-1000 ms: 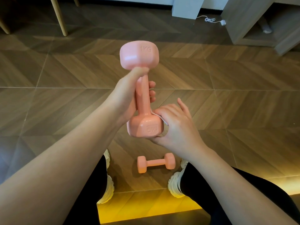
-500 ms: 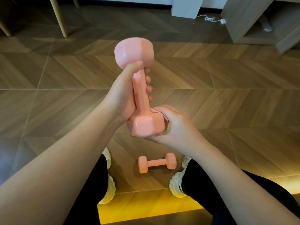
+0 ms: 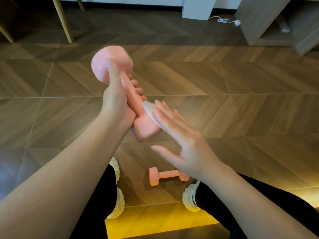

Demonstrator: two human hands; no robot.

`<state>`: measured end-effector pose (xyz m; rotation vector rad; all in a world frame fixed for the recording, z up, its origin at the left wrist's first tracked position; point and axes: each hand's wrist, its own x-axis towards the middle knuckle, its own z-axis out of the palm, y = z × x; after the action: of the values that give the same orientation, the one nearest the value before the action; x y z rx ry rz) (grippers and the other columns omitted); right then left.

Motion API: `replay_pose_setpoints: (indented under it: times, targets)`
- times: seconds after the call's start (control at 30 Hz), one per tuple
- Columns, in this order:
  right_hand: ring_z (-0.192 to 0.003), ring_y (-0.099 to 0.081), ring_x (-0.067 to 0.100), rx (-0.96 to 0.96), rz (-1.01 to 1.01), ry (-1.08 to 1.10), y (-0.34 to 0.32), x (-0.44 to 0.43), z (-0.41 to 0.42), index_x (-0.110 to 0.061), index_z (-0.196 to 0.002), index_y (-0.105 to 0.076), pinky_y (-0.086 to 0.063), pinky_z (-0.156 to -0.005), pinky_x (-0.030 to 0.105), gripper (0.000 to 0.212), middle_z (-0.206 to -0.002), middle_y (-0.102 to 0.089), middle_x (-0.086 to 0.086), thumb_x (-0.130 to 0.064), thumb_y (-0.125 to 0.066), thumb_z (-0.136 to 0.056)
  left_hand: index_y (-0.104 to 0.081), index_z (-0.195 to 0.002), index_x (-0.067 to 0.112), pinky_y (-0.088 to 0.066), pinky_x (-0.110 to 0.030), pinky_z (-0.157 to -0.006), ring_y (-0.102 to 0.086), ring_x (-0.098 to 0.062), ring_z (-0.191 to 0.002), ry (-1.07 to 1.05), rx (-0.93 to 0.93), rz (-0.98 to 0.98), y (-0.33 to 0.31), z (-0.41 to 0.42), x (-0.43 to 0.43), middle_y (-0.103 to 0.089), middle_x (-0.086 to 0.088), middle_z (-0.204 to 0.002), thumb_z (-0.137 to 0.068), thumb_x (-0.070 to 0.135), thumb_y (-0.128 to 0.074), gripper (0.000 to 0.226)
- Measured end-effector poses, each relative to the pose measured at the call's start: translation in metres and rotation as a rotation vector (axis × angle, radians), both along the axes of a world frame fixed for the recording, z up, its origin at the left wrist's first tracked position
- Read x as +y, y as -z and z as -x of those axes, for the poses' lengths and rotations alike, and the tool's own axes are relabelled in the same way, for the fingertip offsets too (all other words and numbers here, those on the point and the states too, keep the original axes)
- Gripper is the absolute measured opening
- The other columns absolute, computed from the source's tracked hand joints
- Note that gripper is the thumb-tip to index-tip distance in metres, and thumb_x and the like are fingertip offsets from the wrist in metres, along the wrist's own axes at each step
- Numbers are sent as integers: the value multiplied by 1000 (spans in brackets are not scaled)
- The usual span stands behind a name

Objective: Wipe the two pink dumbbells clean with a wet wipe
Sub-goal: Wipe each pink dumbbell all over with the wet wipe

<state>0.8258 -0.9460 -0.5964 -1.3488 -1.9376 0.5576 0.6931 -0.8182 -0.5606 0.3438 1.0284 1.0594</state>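
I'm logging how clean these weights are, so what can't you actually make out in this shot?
- Held dumbbell, head view: handle mostly covered by left hand; motion blur hides any dirt.
- Wet wipe: mostly under right hand.
- Floor dumbbell: right end hidden behind the right wrist; too small to judge cleanliness.

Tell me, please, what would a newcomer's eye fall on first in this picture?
Most striking is the pink dumbbell held up at the centre by the left hand around its handle. The right hand presses a white wipe flat against its lower end. A second dumbbell lies on the floor between the white shoes.
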Motion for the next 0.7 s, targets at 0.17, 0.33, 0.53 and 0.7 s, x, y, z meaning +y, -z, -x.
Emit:
replay_pose_setpoints:
  times: [0.17,0.33,0.53,0.7]
  targets:
    - [-148,-28,17,30,46,61,-3,3,2,-3,-147,-39,-27,-118,52,57,-157,-34,10,-25,-54,-97,-56,-100,12,-45,-22,-48,-48,-10,-47,-105,-4,66,2,3,3,-50,4,-59,-90,68,-51,58]
    - [-148,-29,20,33,-1,69,-1,3,2,-1,-146,-40,-28,-118,52,52,-155,-37,11,-21,-50,-99,-57,-98,13,-45,-22,-48,-48,-10,-46,-142,-28,94,3,2,5,-50,4,-58,-87,69,-54,58]
    - [-147,-31,26,91,-53,79,0,2,5,1,-145,-38,-32,-116,53,49,-153,-39,17,-15,-48,-100,-57,-103,11,-42,-20,-47,-44,-11,-44,-205,-126,166,5,-3,7,-45,3,-54,-88,70,-52,60]
    - [-140,-43,15,273,61,208,-8,6,-1,2,-144,-42,-40,-113,38,48,-147,-49,12,-19,-42,-101,-50,-94,14,-39,-22,-50,-44,-11,-48,-117,-166,170,7,-4,6,-44,4,-61,-87,74,-48,60]
